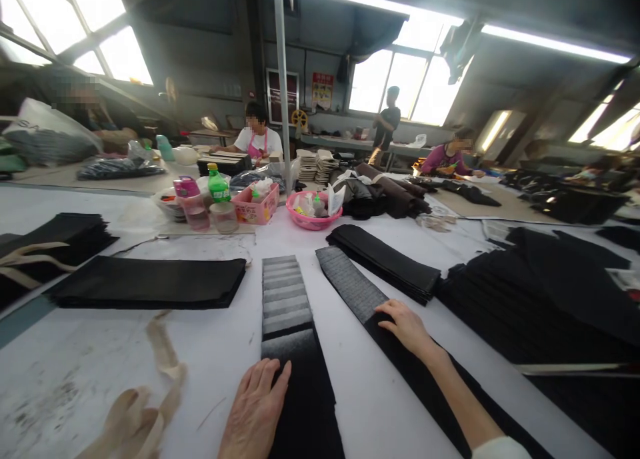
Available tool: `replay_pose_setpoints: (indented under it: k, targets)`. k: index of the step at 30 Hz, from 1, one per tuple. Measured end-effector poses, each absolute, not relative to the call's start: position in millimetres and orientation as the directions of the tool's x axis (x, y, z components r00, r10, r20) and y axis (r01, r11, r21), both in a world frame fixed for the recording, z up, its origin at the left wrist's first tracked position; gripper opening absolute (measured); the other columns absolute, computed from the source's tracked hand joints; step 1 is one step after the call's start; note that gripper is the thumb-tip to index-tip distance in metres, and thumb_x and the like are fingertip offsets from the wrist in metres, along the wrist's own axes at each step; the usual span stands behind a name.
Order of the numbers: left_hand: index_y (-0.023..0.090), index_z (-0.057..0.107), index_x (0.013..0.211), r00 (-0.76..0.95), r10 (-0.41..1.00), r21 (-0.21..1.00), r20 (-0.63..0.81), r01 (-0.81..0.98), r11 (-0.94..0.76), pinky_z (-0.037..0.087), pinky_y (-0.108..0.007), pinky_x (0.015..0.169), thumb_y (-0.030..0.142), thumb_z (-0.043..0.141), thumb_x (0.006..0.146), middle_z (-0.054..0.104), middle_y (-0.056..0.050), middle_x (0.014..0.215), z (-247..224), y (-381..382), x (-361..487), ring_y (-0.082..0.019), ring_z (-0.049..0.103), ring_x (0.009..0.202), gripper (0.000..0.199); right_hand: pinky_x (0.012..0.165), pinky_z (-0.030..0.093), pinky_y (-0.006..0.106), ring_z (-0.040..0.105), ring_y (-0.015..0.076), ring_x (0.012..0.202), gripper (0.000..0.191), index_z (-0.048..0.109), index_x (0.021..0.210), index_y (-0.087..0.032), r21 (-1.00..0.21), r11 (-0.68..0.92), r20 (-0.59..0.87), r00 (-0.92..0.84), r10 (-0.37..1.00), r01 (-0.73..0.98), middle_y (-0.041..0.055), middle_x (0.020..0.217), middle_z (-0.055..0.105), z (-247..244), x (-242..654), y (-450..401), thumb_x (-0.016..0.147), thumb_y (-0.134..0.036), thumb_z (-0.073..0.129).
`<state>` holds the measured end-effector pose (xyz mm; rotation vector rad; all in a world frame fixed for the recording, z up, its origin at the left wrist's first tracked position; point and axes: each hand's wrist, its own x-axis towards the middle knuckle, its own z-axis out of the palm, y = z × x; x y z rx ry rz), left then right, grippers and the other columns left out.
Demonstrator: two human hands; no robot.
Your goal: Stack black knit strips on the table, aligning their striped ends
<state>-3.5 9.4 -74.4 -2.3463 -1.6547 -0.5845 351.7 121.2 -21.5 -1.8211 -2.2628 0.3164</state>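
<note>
My left hand [257, 402] lies palm down on a stack of black fabric strips [305, 399] in front of me. Its fingers are stretched over the left side, thumb a little apart. Beyond the fingertips, the stack's far end shows stepped grey-faced layers [285, 292]. To the right, my right hand [407, 326] rests on a second, slanting stack of black strips [425, 372], with fingers and thumb apart. Its fingertips touch where the black meets a grey, finely stepped section [350, 279]. Neither hand visibly lifts a strip.
Black piles lie left [150, 282], right [385, 259] and far right [540, 299]. A beige cloth strip [167, 352] trails on the white tabletop [215, 339]. Further back stand a pink basket [313, 219], a green bottle [219, 186] and a metal pole [283, 79]. Several people are beyond.
</note>
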Motion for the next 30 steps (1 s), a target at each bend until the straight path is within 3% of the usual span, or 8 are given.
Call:
replay_pose_setpoints:
  k: [9, 14, 18, 22, 26, 30]
  targets:
    - [0.024, 0.062, 0.118, 0.303, 0.850, 0.043, 0.430, 0.934, -0.355, 0.048, -0.042, 0.095, -0.002, 0.046, 0.081, 0.060, -0.006, 0.109, -74.8, 8.1, -3.6, -0.024, 0.056, 0.106, 0.048, 0.072, 0.042, 0.026, 0.055, 0.0186, 0.091, 0.017, 0.065, 0.091, -0.026, -0.224, 0.297, -0.056, -0.316, 0.947, 0.928, -0.0003, 0.092, 0.057, -7.8, 351.0, 140.7, 0.075, -0.022, 0.069]
    - [0.024, 0.062, 0.119, 0.295, 0.863, 0.044, 0.410, 0.939, -0.341, 0.046, -0.042, 0.098, -0.003, 0.047, 0.080, 0.060, -0.005, 0.110, -74.7, 7.7, -2.3, -0.024, 0.055, 0.108, 0.049, 0.083, 0.038, 0.029, 0.052, 0.0185, 0.097, 0.014, 0.058, 0.076, -0.021, -0.200, 0.395, 0.012, -0.401, 0.916, 0.897, 0.0004, 0.099, 0.056, 2.4, 341.2, 135.2, 0.072, -0.009, 0.064]
    - [0.024, 0.061, 0.119, 0.301, 0.852, 0.034, 0.427, 0.937, -0.348, 0.045, -0.043, 0.098, -0.002, 0.046, 0.079, 0.060, -0.005, 0.110, -77.5, 8.6, -2.4, -0.023, 0.054, 0.108, 0.050, 0.079, 0.038, 0.029, 0.054, 0.0170, 0.082, 0.022, 0.053, 0.078, -0.021, -0.142, 0.434, 0.076, -0.428, 0.901, 0.889, -0.0015, 0.081, 0.059, 0.5, 338.4, 117.9, 0.071, 0.000, 0.053]
    - [0.024, 0.061, 0.117, 0.311, 0.823, 0.007, 0.475, 0.934, -0.357, 0.048, -0.041, 0.095, -0.002, 0.045, 0.077, 0.060, -0.005, 0.108, -75.6, 10.4, -3.5, -0.023, 0.055, 0.106, 0.050, 0.068, 0.040, 0.028, 0.057, 0.0179, 0.074, 0.034, 0.053, 0.104, -0.024, -0.233, 0.269, 0.120, -0.247, 0.962, 0.935, -0.0012, 0.083, 0.062, -1.6, 346.2, 101.0, 0.075, -0.007, 0.055]
    - [0.027, 0.061, 0.116, 0.332, 0.795, -0.026, 0.508, 0.928, -0.371, 0.046, -0.039, 0.097, -0.002, 0.045, 0.076, 0.061, -0.003, 0.108, -74.9, 12.7, -4.8, -0.022, 0.055, 0.108, 0.052, 0.063, 0.040, 0.028, 0.058, 0.0178, 0.073, 0.007, 0.056, 0.078, -0.025, -0.325, 0.238, 0.078, -0.224, 0.971, 0.915, -0.0022, 0.082, 0.062, 12.2, 361.0, 86.3, 0.080, -0.018, 0.054]
    - [0.027, 0.059, 0.119, 0.401, 0.770, -0.067, 0.496, 0.902, -0.426, 0.042, -0.037, 0.101, 0.001, 0.046, 0.077, 0.062, -0.003, 0.108, -85.2, 16.0, -6.8, -0.021, 0.056, 0.106, 0.051, 0.066, 0.045, 0.029, 0.061, 0.0194, 0.074, 0.007, 0.062, 0.075, -0.027, -0.476, 0.182, 0.000, -0.207, 0.978, 0.860, -0.0006, 0.082, 0.066, 39.1, 383.7, 69.2, 0.079, -0.025, 0.057]
